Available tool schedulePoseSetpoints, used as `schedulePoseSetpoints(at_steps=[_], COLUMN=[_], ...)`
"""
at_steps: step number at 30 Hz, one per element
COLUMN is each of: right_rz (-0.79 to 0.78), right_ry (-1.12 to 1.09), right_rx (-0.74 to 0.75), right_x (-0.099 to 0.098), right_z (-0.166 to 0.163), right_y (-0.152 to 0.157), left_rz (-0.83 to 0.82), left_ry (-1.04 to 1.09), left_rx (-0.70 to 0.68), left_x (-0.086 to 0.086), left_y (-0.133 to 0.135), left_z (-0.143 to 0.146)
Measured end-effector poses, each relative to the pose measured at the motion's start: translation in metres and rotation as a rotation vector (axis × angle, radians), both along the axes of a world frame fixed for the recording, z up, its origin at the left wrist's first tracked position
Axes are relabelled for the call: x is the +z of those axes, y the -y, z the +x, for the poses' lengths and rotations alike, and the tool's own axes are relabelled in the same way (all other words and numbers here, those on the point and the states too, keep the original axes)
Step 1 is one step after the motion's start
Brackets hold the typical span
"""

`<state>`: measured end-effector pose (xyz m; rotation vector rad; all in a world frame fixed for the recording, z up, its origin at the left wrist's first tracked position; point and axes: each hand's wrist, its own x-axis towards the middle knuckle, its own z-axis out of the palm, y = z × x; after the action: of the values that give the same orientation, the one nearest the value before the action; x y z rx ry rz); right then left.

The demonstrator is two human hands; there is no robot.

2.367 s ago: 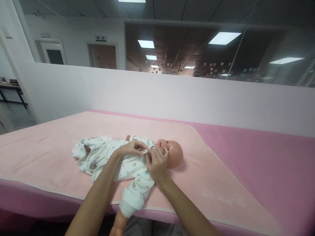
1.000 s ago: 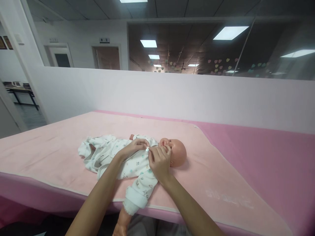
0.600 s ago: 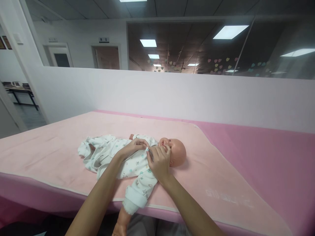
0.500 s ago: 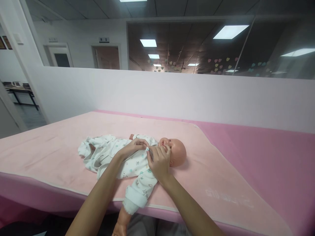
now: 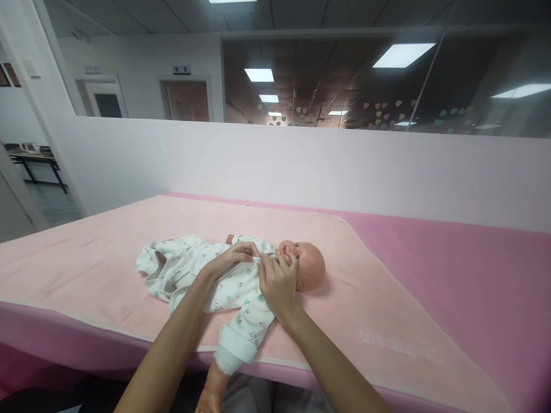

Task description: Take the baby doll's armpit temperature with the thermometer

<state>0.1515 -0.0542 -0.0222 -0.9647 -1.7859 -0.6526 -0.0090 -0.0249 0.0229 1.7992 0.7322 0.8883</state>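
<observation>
Probably a childcare training room, padded pink table [image 5: 451, 298], white partition [image 5: 301, 166], glass wall [image 5: 387, 80], ceiling panel lights [image 5: 400, 55]

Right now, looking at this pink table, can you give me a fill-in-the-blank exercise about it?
The doll lies face ____ on the blanket. Its bare head points toward the person's ____ side. The left hand and right hand both pinch the doll's ____ printed garment near its collar.
Missing words: up; right; white.
</observation>
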Motion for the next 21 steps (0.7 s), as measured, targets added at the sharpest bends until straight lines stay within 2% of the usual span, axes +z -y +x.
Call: schedulePoseSetpoints(at_steps=[12,15,18,21], right_rz=[-0.026,-0.034,-0.058,-0.125], right_ry=[0.0,0.038,0.142,0.234], right_rx=[0.017,0.097,0.247,0.348], right_x=[0.002,0.004,0.01,0.016], right_z=[0.002,0.002,-0.002,-0.011], right_y=[0.001,0.003,0.003,-0.003], left_rz=[-0.055,-0.084,-0.132,-0.186], left_ry=[0.07,0.16,0.248,0.335], left_rx=[0.042,0.056,0.086,0.181], left_x=[-0.004,-0.005,-0.011,-0.019], left_y=[-0.001,0.0,-0.006,-0.017], left_z=[-0.002,0.0,-0.001,-0.004])
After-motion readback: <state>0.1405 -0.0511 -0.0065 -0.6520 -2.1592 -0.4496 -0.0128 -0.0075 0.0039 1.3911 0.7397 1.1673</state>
